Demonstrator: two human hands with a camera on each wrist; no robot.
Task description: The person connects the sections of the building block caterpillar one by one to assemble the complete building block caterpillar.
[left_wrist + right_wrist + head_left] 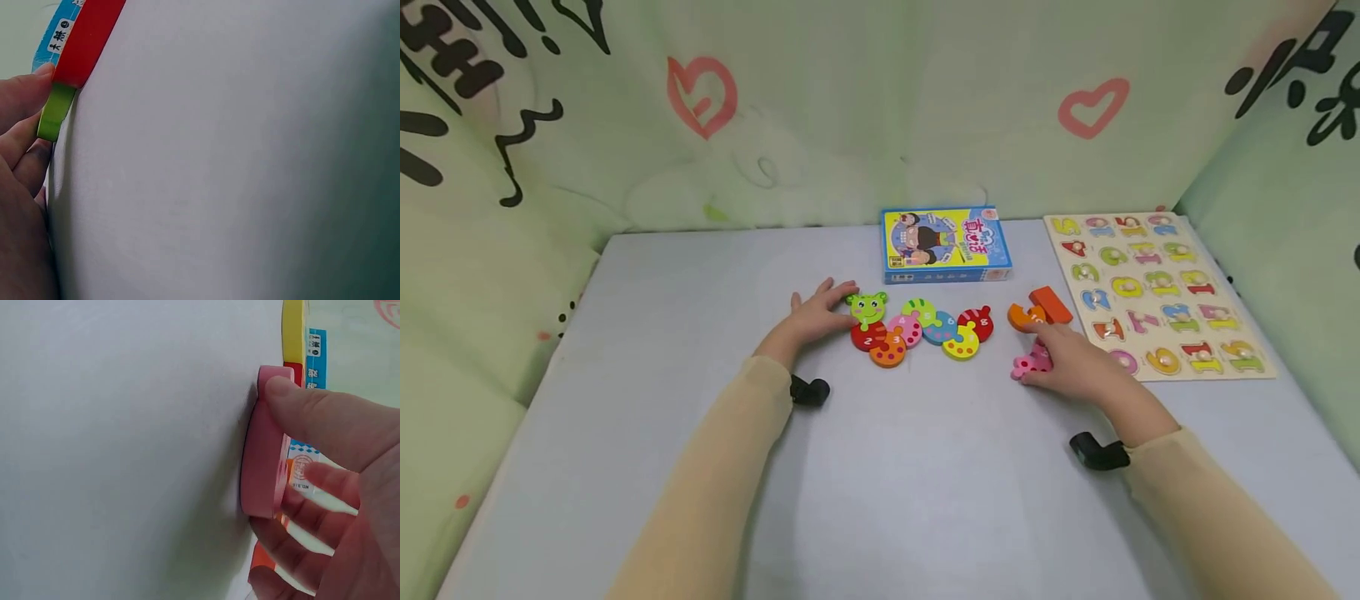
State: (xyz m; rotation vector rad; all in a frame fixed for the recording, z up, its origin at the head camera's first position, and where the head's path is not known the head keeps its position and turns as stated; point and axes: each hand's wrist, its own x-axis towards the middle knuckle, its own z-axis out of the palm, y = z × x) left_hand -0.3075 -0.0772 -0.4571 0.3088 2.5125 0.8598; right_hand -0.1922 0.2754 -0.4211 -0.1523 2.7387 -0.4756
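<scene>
My left hand [814,315] lies at the left end of a row of colourful wooden caterpillar puzzle pieces. Its thumb and a fingertip touch the green frog-face head piece [868,308], whose edge [57,112] shows in the left wrist view. From the head, red [867,336], orange, pink, green, blue and yellow pieces [961,343] run right to a red end piece [977,320]. Further right, my right hand [1071,362] grips a pink puzzle piece [265,456] between thumb and fingers. An orange piece [1019,317] lies by its fingertips, partly covered.
Behind the row lies a blue and yellow picture box [946,246]. An orange block [1051,305] sits beside the right hand. A wooden number-and-letter peg board [1157,292] fills the right side of the table [880,483]. Green printed cloth [895,117] encloses the back and sides.
</scene>
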